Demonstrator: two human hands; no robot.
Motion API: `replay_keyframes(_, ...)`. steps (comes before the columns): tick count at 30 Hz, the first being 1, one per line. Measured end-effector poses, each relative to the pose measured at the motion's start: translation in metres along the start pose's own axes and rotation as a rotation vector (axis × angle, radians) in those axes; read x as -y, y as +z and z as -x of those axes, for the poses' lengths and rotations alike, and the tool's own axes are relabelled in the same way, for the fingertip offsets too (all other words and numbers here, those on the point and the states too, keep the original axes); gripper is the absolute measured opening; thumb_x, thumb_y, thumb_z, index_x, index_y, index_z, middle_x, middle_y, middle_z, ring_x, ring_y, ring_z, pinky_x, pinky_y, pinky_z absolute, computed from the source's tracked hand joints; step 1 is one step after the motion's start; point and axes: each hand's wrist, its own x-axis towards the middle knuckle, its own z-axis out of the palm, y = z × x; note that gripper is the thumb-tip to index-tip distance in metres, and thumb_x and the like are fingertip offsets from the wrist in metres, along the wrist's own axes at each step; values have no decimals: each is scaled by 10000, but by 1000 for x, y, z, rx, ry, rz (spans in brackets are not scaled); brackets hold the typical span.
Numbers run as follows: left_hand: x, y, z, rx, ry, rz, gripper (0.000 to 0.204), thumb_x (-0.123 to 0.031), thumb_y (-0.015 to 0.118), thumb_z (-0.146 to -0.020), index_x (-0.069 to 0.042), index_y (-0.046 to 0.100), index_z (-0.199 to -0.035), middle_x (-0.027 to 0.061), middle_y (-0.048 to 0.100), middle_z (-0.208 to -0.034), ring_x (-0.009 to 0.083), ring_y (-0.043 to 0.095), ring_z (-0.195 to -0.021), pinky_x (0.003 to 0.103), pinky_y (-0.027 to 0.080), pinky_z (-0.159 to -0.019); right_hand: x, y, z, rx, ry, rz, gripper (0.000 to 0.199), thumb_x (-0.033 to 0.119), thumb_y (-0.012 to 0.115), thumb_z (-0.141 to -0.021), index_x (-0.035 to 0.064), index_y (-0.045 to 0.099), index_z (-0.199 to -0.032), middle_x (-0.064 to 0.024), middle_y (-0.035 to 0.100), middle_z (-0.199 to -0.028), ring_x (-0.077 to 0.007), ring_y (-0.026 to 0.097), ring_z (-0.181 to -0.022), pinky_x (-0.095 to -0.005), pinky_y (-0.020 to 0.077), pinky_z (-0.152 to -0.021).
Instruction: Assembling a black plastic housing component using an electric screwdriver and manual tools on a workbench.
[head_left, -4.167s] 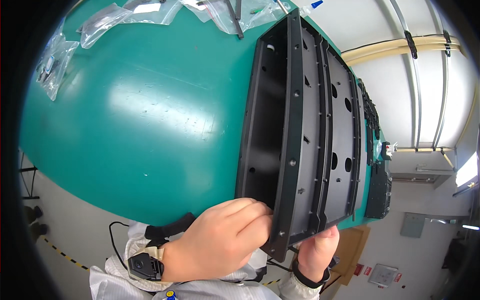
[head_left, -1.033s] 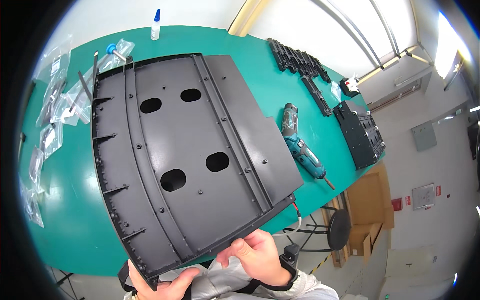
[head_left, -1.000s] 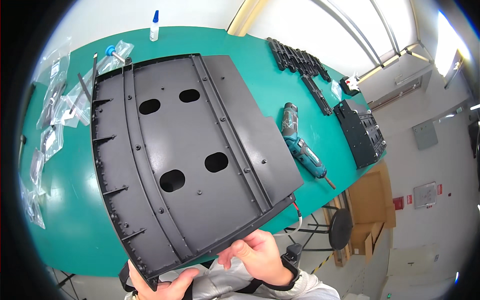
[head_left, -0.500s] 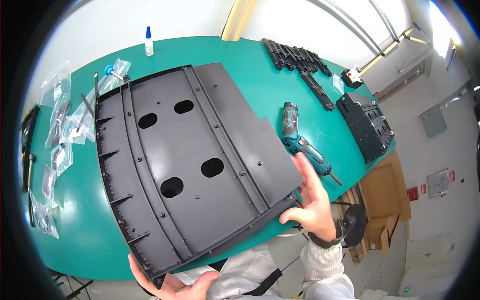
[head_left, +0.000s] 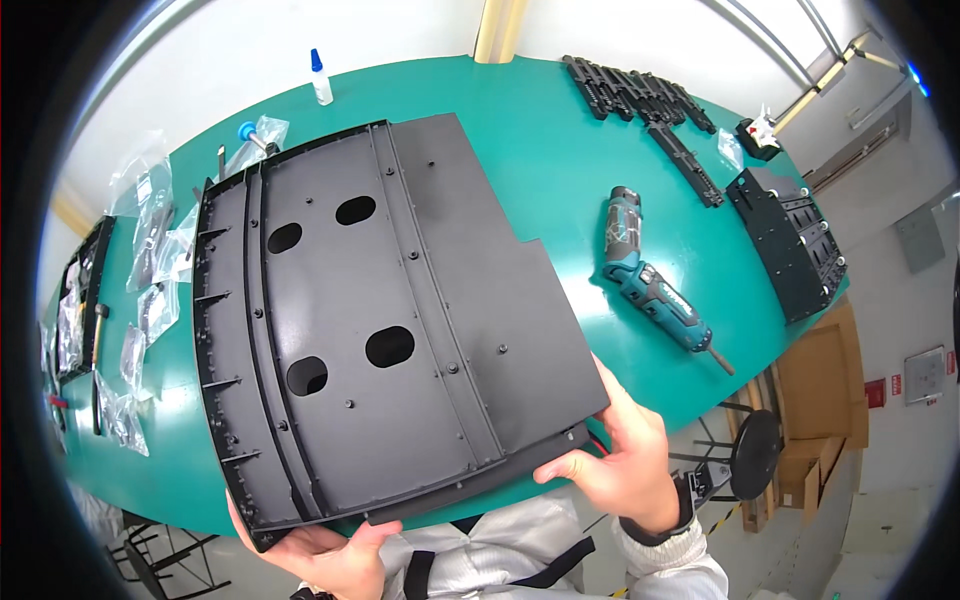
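Note:
A large dark grey metal panel [head_left: 340, 290] with oval holes, ribs and small studs lies tilted over the table's near edge. My left hand [head_left: 320, 560] grips its near left corner, thumb on the near side and fingers reaching under the corner. At the near right corner my right hand [head_left: 625, 455] is closed round the edge, its fingertips hidden behind the panel and its thumb along the near side. A bit of red [head_left: 598, 443] shows beside the right hand. To the right of the panel lies a teal and black cordless screwdriver [head_left: 655, 290] with a long bit.
On the green table [head_left: 540, 150] several black rail parts [head_left: 640, 95] lie at the far right, near a black bracket assembly [head_left: 790, 245]. A blue-capped bottle [head_left: 320, 80] stands at the back. Clear plastic bags [head_left: 150, 230] and a black tray [head_left: 85, 290] line the left side.
The panel has turned slightly clockwise, its near left corner moving left with my left hand. My right fingers have closed round the right corner. The whole view has shifted a little.

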Motion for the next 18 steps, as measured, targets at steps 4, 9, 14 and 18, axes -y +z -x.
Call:
replay_keyframes(4, 11, -8, -4, 18, 41, 28, 1361, -237, 1027, -543, -29, 204, -1607, 155, 329, -1597, 334, 369, -1466, 488, 303, -1231, -1, 13, 6, -59, 2, 38, 995, 147, 935, -763, -163, 370, -1521, -236, 680, -1328, -251, 707, -1172, -332, 570, -969)
replay_keyframes(9, 10, -10, -7, 26, 60, 20, 1339, -290, 1025, -577, -45, 196, -1599, 139, 340, -1584, 326, 398, -1443, 487, 326, -1228, -2, 21, 11, -116, 6, 22, 949, 106, 925, -770, -182, 387, -1497, -240, 689, -1309, -257, 708, -1169, -340, 567, -985)
replay_keyframes(14, 10, -10, -7, -39, 2, 71, 1454, -248, 1069, -457, -17, 185, -1588, 163, 328, -1548, 323, 410, -1421, 478, 359, -1204, -3, 25, 12, -156, -35, -3, 942, 103, 926, -768, -186, 390, -1488, -249, 698, -1275, -275, 714, -1153, -346, 578, -970)
replay_keyframes(18, 14, -10, -5, -21, -2, 104, 1485, -237, 1076, -463, -6, 145, -1596, 170, 328, -1537, 318, 423, -1411, 465, 392, -1194, -3, 20, 12, -122, -34, 54, 974, 126, 941, -753, -181, 384, -1491, -252, 690, -1288, -292, 714, -1161, -353, 579, -970)
